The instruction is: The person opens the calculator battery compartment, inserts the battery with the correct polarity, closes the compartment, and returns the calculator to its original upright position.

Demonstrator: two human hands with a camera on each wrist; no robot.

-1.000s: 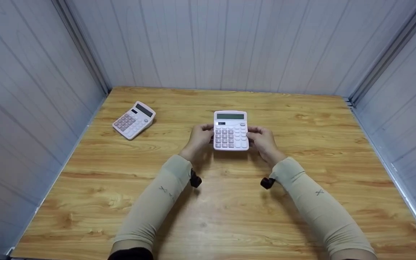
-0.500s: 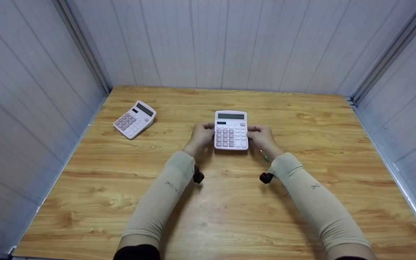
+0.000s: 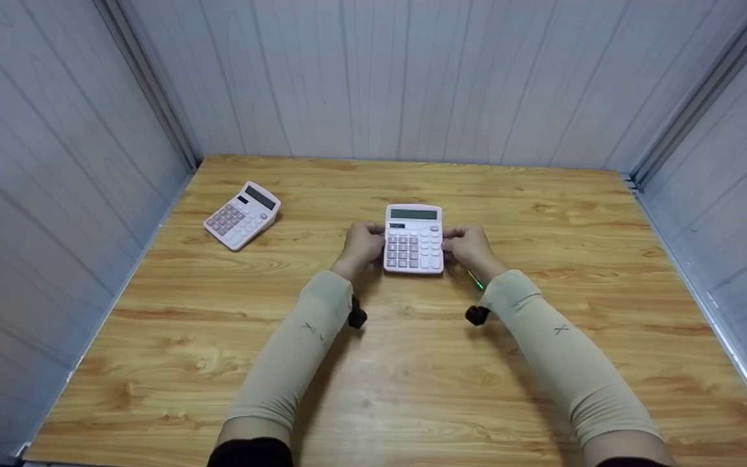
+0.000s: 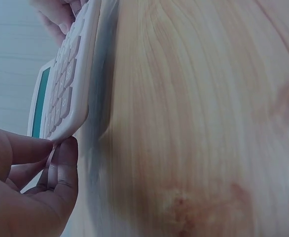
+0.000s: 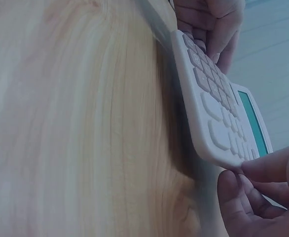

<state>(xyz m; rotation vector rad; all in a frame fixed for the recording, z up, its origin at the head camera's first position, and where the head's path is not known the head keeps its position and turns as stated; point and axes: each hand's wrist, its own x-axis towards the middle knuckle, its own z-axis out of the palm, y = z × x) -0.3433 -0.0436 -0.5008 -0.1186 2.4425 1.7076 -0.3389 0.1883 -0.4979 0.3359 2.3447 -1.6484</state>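
A pink-and-white calculator (image 3: 414, 239) with a grey display is held between both hands near the table's middle, keys facing up toward me. My left hand (image 3: 362, 248) pinches its left edge between thumb and fingers. On the opposite edge, my right hand (image 3: 471, 250) grips it the same way. The left wrist view shows the left thumb and fingertips at a corner of the calculator (image 4: 70, 79). In the right wrist view, a dark shadow runs on the wood below the calculator (image 5: 213, 108), whose near edge looks slightly raised.
A second, matching calculator (image 3: 242, 216) lies angled on the wooden table (image 3: 406, 376) at the far left. Pale panel walls (image 3: 373, 78) rise behind the table and on both sides. A small green strip (image 3: 475, 279) shows beside the right wrist.
The held calculator has come slightly lower and nearer, with both hands still on its edges. A green strip has appeared by the right wrist. The other calculator stays put.
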